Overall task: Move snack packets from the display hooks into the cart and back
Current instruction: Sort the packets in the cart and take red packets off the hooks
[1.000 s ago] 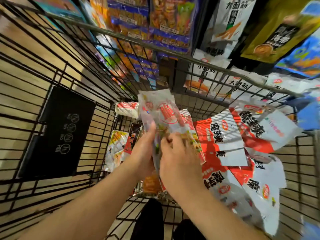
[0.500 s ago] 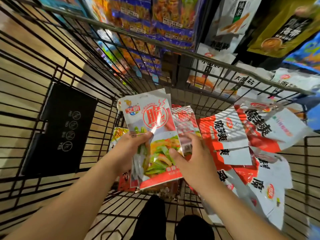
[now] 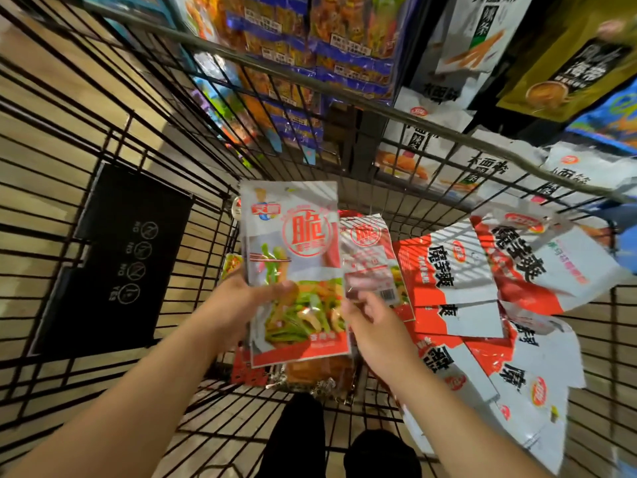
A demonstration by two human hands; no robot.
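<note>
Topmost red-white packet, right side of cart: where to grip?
Probably its top seal strip, from above. The packet lies flat, tilted on other packets, so the faces offer no pinch; that strip is bare and nearest the cart rim.

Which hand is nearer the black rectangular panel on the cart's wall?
Left. The left hand, gripping the vegetable-print snack packet, is right of the black rectangular panel; the right hand lies beyond that packet.

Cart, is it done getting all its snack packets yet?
Partway, it seems. Many red-and-white packets already lie in the cart. The left hand grips a vegetable packet above them, and the right hand reaches a second packet beside it. Lots more packets hang beyond the cart.
</note>
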